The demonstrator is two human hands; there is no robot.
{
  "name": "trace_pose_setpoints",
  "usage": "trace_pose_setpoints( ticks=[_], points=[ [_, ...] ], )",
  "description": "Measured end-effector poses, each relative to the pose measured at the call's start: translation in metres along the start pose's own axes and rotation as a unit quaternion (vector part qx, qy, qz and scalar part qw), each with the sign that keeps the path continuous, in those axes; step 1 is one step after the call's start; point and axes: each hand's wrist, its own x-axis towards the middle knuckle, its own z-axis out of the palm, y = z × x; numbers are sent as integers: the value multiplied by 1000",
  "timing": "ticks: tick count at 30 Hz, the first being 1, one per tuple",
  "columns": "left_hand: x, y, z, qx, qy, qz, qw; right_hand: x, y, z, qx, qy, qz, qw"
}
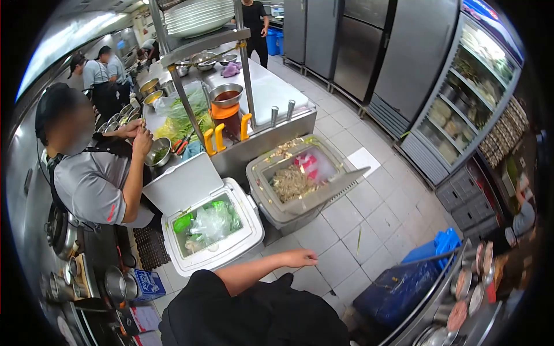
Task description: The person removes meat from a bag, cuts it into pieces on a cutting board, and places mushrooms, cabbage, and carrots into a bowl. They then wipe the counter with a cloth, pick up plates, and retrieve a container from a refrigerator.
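My left hand (299, 258) reaches across in front of my black shirt (254, 314), its fingers loosely curled, with nothing visible in them. It is over the tiled floor, apart from everything. Nearest to it are two insulated boxes. The white cooler (254, 228) has its lid (182, 181) raised and holds clear plastic bags (214, 224) and a green bag (183, 222). Beside it, the grey bin (257, 187) holds a pale brownish heap (291, 183) and a pink-red packet (309, 166); a grey lid (340, 187) leans over its edge. My right hand is out of view.
A co-worker (95, 179) at the left works at the counter by a bowl of greens (158, 151). Yellow-handled tools (219, 137) hang on the counter's end. Tall steel fridges (360, 46) and a glass-door fridge (467, 86) line the right. A blue covered container (398, 291) stands lower right.
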Motion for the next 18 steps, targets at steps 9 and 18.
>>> trace_pose_setpoints(
  ticks=[9,18],
  points=[
    [115,181,-124,-53,111,108,986,161,-52,-144,18,-60,-5,998],
    [210,141,-183,109,348,-98,926,273,-322,-432,33,-133,66,988]
  ],
)
